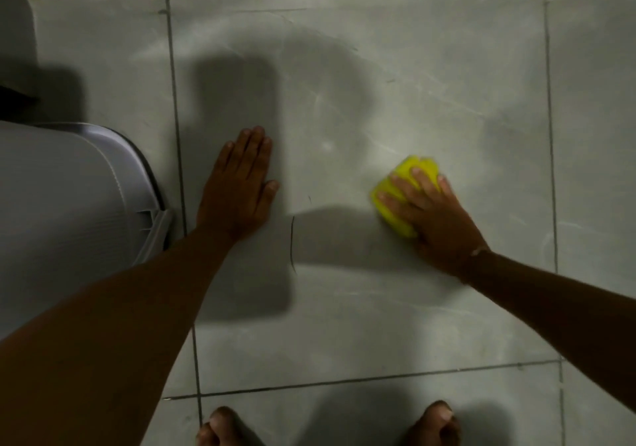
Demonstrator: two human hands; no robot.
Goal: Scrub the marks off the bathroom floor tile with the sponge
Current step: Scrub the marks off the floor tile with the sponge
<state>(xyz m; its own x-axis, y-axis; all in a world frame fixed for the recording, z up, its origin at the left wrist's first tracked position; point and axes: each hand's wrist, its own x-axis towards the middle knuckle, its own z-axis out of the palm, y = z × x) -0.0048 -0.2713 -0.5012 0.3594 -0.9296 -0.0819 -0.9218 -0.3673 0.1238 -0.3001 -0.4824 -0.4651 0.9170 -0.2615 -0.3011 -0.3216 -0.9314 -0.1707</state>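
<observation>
A large grey floor tile fills the middle of the view. My right hand presses a yellow sponge flat on the tile's right half, fingers spread over it. My left hand lies flat and open on the same tile near its left grout line, holding nothing. A thin dark curved mark runs down the tile between the two hands, with a smaller speck just above it.
A grey plastic bin or lid stands at the left, close to my left forearm. A wall base runs along the top edge. My bare feet show at the bottom. Grout lines bound the tile.
</observation>
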